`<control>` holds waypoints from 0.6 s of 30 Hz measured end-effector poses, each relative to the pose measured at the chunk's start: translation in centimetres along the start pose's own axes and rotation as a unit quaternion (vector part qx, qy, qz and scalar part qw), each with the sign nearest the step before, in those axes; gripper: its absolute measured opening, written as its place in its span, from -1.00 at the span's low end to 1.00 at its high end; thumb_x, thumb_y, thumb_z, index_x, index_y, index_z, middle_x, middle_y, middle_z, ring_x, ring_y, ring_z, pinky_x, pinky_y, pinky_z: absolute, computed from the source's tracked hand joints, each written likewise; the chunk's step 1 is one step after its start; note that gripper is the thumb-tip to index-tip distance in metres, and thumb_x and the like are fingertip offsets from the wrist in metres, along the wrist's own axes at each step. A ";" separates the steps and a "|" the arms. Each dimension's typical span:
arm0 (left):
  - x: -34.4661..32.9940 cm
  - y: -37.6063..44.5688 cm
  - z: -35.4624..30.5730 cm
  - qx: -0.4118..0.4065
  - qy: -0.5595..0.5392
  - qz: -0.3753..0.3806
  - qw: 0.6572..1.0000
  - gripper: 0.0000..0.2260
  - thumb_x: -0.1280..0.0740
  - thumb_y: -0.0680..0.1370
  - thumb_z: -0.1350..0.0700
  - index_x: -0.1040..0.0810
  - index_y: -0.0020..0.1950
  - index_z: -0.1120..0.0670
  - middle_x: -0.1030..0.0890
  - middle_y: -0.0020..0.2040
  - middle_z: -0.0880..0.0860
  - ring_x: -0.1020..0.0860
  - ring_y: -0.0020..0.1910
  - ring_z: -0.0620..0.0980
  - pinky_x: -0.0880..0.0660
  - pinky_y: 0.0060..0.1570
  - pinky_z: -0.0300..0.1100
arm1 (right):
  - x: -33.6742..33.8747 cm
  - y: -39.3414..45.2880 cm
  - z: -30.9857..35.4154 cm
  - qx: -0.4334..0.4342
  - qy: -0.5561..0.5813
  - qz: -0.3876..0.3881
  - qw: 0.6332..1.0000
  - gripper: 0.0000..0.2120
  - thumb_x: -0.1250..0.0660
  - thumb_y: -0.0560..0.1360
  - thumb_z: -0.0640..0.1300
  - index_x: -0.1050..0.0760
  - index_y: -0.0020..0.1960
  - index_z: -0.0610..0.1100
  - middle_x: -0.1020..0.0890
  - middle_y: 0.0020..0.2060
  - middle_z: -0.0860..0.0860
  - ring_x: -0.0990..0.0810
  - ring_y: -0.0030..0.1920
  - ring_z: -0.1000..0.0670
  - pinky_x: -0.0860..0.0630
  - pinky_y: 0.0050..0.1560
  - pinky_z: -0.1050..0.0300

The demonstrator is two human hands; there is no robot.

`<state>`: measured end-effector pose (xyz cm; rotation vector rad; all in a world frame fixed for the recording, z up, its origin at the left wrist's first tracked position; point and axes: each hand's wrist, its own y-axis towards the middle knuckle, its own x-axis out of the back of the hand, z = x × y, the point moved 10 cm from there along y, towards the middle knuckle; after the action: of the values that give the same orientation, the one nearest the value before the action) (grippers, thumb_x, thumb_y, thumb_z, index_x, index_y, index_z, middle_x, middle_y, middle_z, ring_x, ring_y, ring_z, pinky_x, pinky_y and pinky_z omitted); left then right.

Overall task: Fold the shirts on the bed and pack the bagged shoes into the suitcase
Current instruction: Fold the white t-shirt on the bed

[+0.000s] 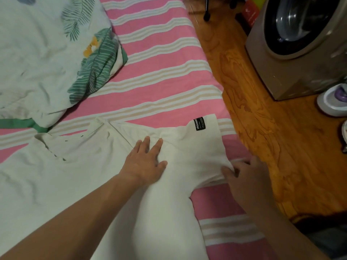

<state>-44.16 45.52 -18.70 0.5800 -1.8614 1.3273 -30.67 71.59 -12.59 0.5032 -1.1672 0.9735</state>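
I see a white shirt (75, 181) lying flat on the bed (161, 72), filling the lower left and middle of the frame. Its collar sits at the middle left, and one short sleeve (197, 147) reaches out to the right, close to the edge of the bed. The sleeve has a small black label (200, 124) near its end.

My left hand (144, 164) comes in from the lower left and lies flat on the shirt, right where the sleeve joins the body. Its fingers are straight and a little spread, and they press down on the cloth.

My right hand (242, 175) comes in from the lower right. Its thumb and fingers pinch the lower edge of the sleeve, and the cloth bunches up a bit there.

The bed has a sheet with pink, white and tan stripes. In the upper left of the frame is a white quilt (37, 62) with green leaf prints, and its edge lies just above the shirt's collar.

To the right of the bed is a wooden floor (253, 128). In the upper right stands a washing machine (300, 44) with a round door. A white and purple shoe (334, 100) sits on the floor at the right edge, just beside the machine.
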 end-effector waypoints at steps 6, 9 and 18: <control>-0.1 0.7 -0.4 0.010 -0.008 0.033 0.999 -0.29 -0.11 0.64 -0.25 0.23 0.65 -0.15 0.22 0.66 0.09 0.21 0.63 0.18 0.09 0.60 0.10 | 0.5 0.9 2.3 -0.015 -0.053 -0.028 0.998 -0.53 -0.37 0.43 0.34 -0.42 0.06 -0.02 -0.51 -0.10 0.04 -0.52 -0.09 0.00 -0.61 -0.09 0.01; 1.0 0.4 -0.3 0.015 -0.127 0.059 0.990 -0.33 -0.27 0.63 -0.10 -0.04 0.66 -0.09 0.05 0.67 0.12 0.03 0.63 0.20 -0.05 0.58 0.09 | -0.4 0.9 3.1 0.005 -0.116 -0.037 0.993 -0.61 -0.50 0.43 0.15 -0.43 0.04 -0.04 -0.55 -0.18 0.02 -0.57 -0.22 0.00 -0.63 -0.20 0.05; -1.2 -14.3 10.8 0.165 -0.583 -0.086 0.791 -0.81 -0.37 0.61 0.13 -0.66 0.19 -0.04 -0.69 0.17 -0.05 -0.62 0.18 0.01 -0.48 0.31 0.00 | 1.3 2.7 8.4 -0.031 0.020 0.051 0.998 -0.78 -0.38 0.47 -0.16 -0.38 -0.27 -0.13 -0.41 -0.34 0.00 -0.39 -0.32 -0.01 -0.23 -0.38 0.18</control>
<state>-36.50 30.26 -13.16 2.0701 -2.3578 1.2443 -37.29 67.00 -8.87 0.3757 -1.1935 1.0276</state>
